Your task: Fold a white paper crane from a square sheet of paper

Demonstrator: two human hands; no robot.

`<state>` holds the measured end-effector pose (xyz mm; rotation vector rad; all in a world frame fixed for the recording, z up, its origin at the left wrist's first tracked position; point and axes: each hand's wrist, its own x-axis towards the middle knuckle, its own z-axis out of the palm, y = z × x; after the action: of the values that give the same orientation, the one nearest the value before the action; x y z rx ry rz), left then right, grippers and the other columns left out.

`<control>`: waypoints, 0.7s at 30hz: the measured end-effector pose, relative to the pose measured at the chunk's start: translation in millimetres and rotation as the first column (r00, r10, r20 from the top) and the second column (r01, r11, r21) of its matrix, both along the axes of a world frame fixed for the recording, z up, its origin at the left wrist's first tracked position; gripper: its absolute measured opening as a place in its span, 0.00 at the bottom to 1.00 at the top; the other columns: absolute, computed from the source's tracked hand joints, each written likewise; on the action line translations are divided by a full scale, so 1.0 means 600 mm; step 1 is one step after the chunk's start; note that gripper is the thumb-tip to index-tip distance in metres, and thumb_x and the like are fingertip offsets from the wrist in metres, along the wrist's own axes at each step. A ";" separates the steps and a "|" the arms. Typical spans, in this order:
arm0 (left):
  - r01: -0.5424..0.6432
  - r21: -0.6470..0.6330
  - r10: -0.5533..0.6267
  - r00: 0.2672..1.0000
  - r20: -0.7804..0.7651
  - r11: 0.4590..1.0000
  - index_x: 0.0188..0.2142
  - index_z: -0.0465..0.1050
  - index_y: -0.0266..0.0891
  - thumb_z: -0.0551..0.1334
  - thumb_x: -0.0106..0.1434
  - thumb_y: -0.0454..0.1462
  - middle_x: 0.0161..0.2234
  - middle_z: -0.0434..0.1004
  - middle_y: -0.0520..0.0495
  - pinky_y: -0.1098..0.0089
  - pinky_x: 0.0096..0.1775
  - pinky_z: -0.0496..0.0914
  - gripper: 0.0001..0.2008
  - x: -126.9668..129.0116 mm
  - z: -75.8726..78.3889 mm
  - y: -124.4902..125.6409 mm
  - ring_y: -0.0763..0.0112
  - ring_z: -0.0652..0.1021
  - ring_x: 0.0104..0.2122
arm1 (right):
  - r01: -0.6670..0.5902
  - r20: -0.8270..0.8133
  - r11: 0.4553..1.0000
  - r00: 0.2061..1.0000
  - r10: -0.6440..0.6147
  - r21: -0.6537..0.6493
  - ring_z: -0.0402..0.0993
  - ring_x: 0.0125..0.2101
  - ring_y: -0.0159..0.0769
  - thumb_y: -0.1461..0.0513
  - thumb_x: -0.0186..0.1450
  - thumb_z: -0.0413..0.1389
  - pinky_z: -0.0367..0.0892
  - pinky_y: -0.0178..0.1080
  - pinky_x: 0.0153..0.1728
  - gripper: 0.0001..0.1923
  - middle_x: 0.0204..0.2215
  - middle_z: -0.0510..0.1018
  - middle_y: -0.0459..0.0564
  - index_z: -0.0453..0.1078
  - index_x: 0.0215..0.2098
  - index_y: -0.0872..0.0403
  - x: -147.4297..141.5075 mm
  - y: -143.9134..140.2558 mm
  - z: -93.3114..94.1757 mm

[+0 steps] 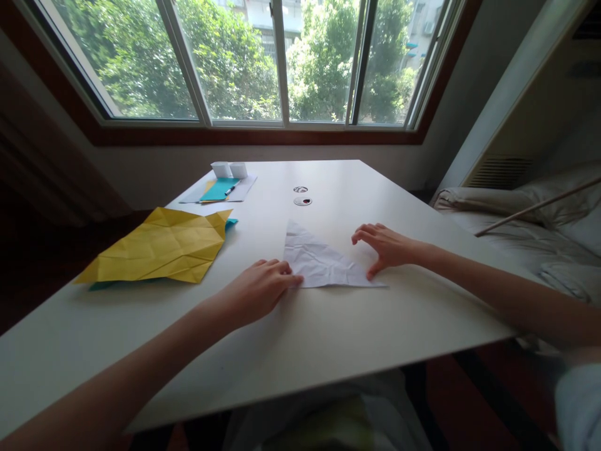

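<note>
A creased sheet of white paper [317, 260], folded to a triangle, lies flat on the white table [310, 351]. My left hand [260, 288] is at its lower left corner, with fingers curled together and a fingertip pressed on the paper there. My right hand [387, 247] is spread at the slanted right edge. Its thumb touches the paper near the lower right corner, while the other fingers are apart and bent above the table.
Left of the paper lies a large creased yellow sheet [164, 247], with teal paper [232, 222] showing under it. Toward the back are two small white containers [229, 170], teal paper [220, 188] and a pen [230, 190]. Two round inserts [303, 201] are in the tabletop; a sofa [507, 213] stands right.
</note>
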<state>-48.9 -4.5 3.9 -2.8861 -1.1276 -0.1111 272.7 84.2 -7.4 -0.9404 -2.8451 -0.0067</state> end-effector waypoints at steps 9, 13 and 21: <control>0.004 -0.006 -0.004 1.000 0.002 1.000 0.47 0.69 0.48 0.50 0.63 0.29 0.40 0.73 0.46 0.63 0.40 0.67 0.18 0.002 0.001 0.000 0.64 0.75 0.38 | 0.029 0.022 0.999 0.999 -0.028 -0.043 0.66 0.43 0.48 0.37 0.44 0.57 0.57 0.47 0.44 0.40 0.45 0.68 0.57 0.61 0.46 0.53 0.041 -0.033 0.004; 0.009 0.000 -0.009 1.000 -0.005 1.000 0.47 0.69 0.48 0.50 0.63 0.30 0.39 0.73 0.46 0.64 0.39 0.66 0.18 0.002 0.002 -0.002 0.64 0.75 0.38 | 0.027 0.026 0.997 0.999 -0.025 -0.067 0.66 0.43 0.48 0.37 0.44 0.57 0.57 0.47 0.45 0.40 0.45 0.68 0.57 0.61 0.46 0.53 0.053 -0.038 0.001; 0.027 -0.002 -0.027 1.000 0.010 1.000 0.48 0.69 0.48 0.51 0.62 0.30 0.39 0.73 0.46 0.65 0.40 0.66 0.18 -0.001 0.000 0.000 0.65 0.74 0.38 | -0.048 -0.050 0.992 0.998 0.043 -0.119 0.66 0.45 0.46 0.40 0.49 0.57 0.59 0.47 0.46 0.36 0.45 0.68 0.57 0.61 0.47 0.53 0.048 -0.043 0.002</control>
<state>-49.8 -4.8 4.2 -2.9067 -1.0908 -0.1247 301.5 58.2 -6.4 -0.8847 -2.8495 0.1912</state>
